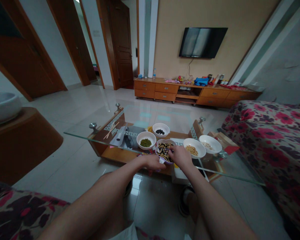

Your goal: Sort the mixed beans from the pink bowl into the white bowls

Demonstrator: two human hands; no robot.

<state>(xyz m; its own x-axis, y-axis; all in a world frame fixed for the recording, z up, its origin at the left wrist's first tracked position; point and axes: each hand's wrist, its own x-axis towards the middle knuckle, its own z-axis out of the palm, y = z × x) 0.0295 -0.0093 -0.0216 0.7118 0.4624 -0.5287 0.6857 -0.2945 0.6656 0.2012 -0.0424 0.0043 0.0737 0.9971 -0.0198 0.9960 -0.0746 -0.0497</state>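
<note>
A purple-white bowl (159,144) of mixed black and pale beans sits at the near edge of the glass table. My left hand (153,162) grips the near left side of this bowl, its thumb side partly hidden. Over the right part of the mixed beans, my right hand (178,155) has its fingers pinched together and lowered; what is between them is too small to make out. To the left stands a white bowl of green beans (145,143), and behind is one with black beans (160,132). On the right are a bowl of yellowish beans (192,150) and a bowl with pale pieces (208,145).
A pair of chopsticks (111,130) lies on the left of the glass table (80,136). Under the glass is a wooden shelf (112,155) with assorted items. A flowered sofa (272,133) flanks the right. A low cabinet (165,88) and a television (203,42) are across the room.
</note>
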